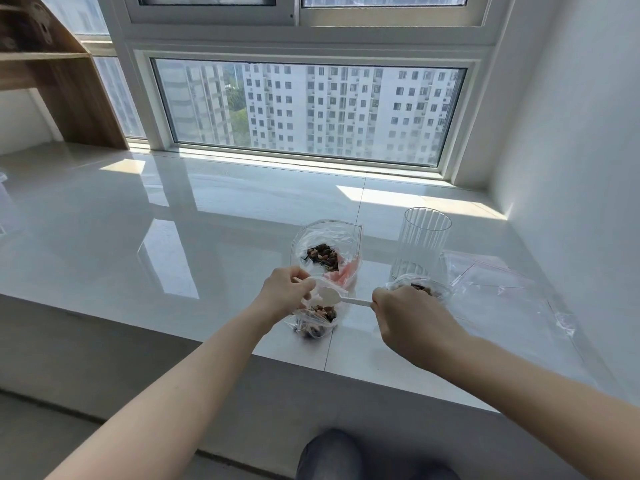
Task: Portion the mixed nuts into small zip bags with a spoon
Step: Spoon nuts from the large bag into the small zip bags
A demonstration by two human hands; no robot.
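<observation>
- Left hand [287,292]: pinches the rim of the small bag [317,318], apparently to keep its mouth open for filling.
- Right hand [405,315]: grips the spoon [337,296] by its handle; bowl over the small bag's mouth.
- Big bag [325,251]: nuts [322,255] inside, standing open just behind.
- Second bag [420,289]: nuts inside, beside right hand.
- Glass [420,242], spare bags [498,289]: on tabletop [173,220], right.

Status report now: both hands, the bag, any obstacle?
Left hand holds small clear zip bag open. Right hand grips white plastic spoon, bowl at bag mouth. Ribbed clear glass behind right hand, not blocking.
</observation>
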